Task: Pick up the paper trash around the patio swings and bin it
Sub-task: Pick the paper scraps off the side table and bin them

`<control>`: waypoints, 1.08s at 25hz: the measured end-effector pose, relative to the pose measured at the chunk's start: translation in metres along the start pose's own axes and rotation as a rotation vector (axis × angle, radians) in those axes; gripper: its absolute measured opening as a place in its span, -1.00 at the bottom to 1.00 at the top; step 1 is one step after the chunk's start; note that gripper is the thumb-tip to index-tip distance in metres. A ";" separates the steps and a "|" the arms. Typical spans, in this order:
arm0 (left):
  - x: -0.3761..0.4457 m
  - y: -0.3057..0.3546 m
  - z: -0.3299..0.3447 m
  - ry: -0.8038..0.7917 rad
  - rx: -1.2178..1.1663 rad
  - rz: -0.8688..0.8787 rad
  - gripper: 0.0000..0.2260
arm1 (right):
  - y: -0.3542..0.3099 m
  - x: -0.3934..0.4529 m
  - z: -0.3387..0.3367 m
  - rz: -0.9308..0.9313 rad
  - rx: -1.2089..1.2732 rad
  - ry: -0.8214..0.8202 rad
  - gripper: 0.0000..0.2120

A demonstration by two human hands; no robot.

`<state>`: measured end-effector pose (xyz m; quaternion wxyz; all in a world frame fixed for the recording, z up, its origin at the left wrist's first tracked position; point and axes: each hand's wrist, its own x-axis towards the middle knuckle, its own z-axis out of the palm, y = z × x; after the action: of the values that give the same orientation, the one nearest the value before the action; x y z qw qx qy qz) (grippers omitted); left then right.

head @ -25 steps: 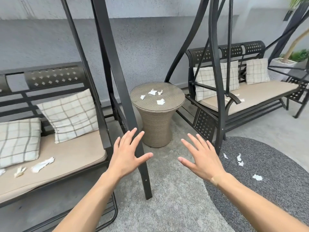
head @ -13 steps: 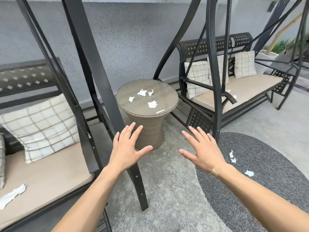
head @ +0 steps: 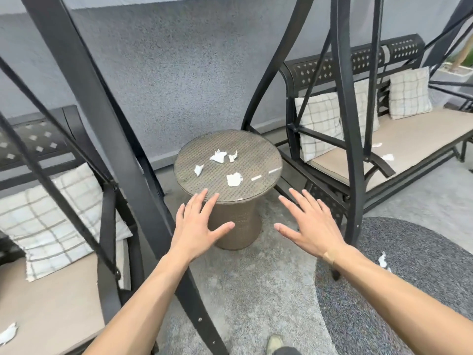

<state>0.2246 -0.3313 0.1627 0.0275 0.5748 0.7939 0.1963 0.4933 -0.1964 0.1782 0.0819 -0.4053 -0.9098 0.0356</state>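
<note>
Several crumpled white paper scraps lie on a round wicker side table; the nearest scrap is close to the front rim, others sit further back. My left hand hovers open just before the table's near edge, fingers spread. My right hand is open too, to the right of the table's base. Both hold nothing. More paper lies on the right swing's seat, on the dark round rug, and on the left swing's cushion. No bin is in view.
A black metal swing frame leg slants down between the left swing seat and the table. The right swing carries plaid pillows. A grey wall stands behind. A shoe shows at the bottom edge.
The view has come closer to the wicker table, which now looms larger. Both open hands have reached forward toward its front rim. The left swing has slid toward the frame's edge.
</note>
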 end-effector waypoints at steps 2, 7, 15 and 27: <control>0.027 0.010 0.009 0.000 -0.004 -0.020 -0.22 | 0.024 0.032 -0.002 -0.019 -0.001 0.001 -0.27; 0.078 0.012 0.028 0.015 -0.013 -0.085 -0.21 | 0.060 0.104 0.002 -0.047 0.029 -0.019 -0.28; 0.169 -0.038 0.069 0.034 -0.063 -0.214 -0.26 | 0.060 0.214 0.038 -0.110 0.058 -0.071 -0.29; 0.315 -0.173 0.127 -0.201 -0.092 -0.498 -0.30 | 0.020 0.412 0.123 -0.101 0.107 -0.243 -0.35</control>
<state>-0.0037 -0.0504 0.0433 0.1796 0.3765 0.8945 0.1611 0.2143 0.1233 0.1038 -0.0056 -0.3467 -0.9291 0.1289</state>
